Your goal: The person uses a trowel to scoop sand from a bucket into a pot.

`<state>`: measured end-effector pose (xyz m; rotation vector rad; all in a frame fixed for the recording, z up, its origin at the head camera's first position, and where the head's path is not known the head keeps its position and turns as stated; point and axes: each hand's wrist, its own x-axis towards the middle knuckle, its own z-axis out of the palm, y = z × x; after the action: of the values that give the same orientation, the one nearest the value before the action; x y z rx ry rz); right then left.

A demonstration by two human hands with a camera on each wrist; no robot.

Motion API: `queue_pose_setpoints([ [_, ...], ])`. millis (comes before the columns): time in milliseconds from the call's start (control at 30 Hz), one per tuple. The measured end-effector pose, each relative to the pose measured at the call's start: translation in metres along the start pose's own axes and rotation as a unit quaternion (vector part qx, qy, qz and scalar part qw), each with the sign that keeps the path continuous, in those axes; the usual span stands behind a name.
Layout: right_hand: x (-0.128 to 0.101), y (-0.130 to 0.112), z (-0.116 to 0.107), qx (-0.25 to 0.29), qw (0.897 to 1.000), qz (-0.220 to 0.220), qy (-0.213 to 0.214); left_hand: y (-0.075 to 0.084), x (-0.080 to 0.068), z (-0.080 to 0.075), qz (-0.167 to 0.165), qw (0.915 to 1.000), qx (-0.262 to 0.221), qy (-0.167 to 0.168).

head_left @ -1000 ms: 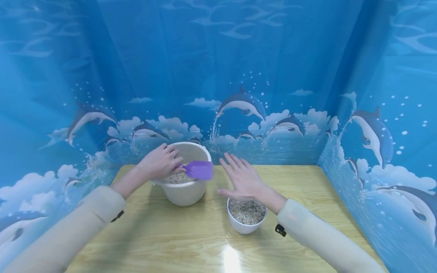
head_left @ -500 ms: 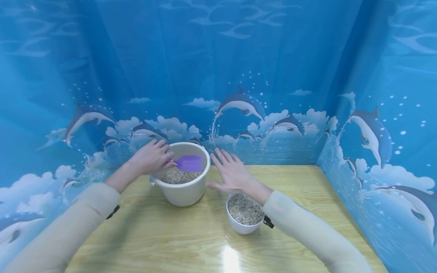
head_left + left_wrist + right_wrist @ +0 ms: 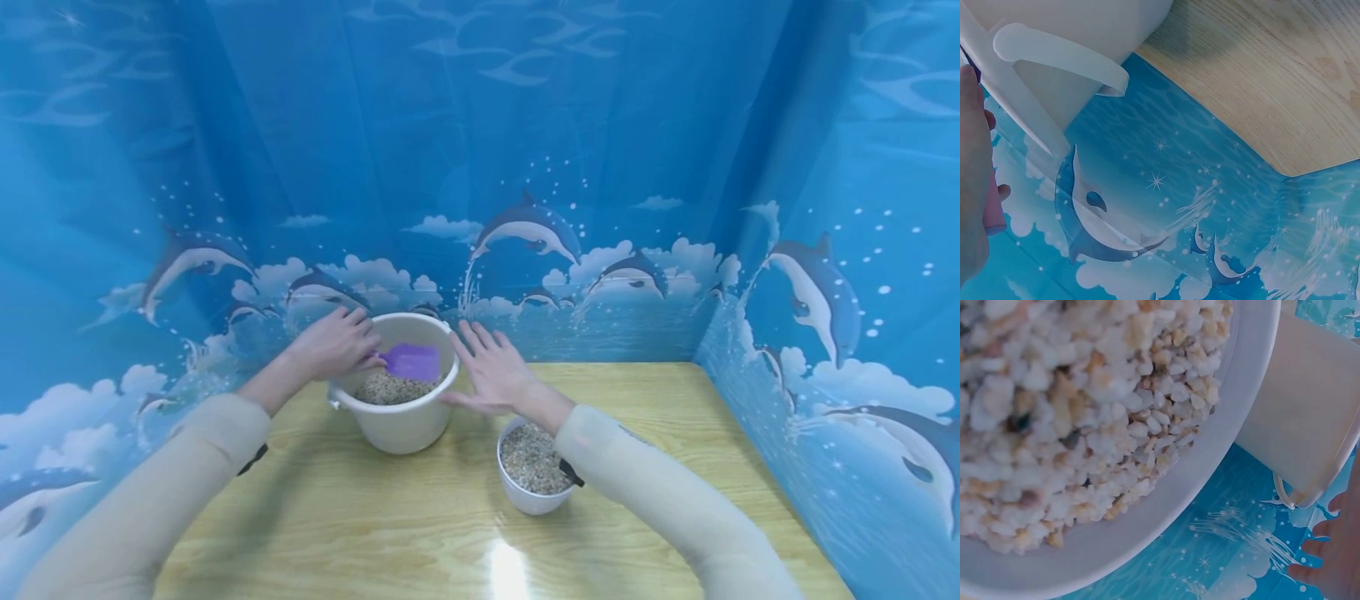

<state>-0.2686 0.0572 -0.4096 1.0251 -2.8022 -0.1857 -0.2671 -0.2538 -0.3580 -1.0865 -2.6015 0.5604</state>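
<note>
A white bucket [image 3: 405,425] part-filled with gravel stands on the wooden table [image 3: 390,533]. My left hand [image 3: 333,346] grips the handle of a purple scoop [image 3: 412,361], whose blade hangs inside the bucket above the gravel. My right hand [image 3: 491,373] is flat with fingers spread, touching the bucket's right rim. A small white bowl [image 3: 531,492] full of gravel sits below my right wrist; the right wrist view shows its gravel [image 3: 1066,406] close up beside the bucket wall [image 3: 1310,412]. The left wrist view shows the bucket's handle lug [image 3: 1060,56].
Blue dolphin-print sheets [image 3: 525,167] wall in the table at the back and on both sides. The table's front edge lies near me, with a bright glare spot [image 3: 506,571] on the wood.
The scoop has moved left from over the bucket's right rim and down into the bucket. My right hand has slid left from above the bowl to the bucket's rim.
</note>
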Motion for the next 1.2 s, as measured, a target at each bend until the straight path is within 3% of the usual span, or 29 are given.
queue_pose_setpoints([
  [633, 0.009, -0.01, 0.005, -0.025, 0.999, 0.004, -0.03, 0.009, 0.017, 0.017, 0.05, 0.997, 0.021, -0.055],
  [1200, 0.008, -0.013, 0.004, -0.039, 0.999, 0.008, -0.028, 0.011, 0.039, 0.031, 0.098, 0.991, 0.074, -0.054],
])
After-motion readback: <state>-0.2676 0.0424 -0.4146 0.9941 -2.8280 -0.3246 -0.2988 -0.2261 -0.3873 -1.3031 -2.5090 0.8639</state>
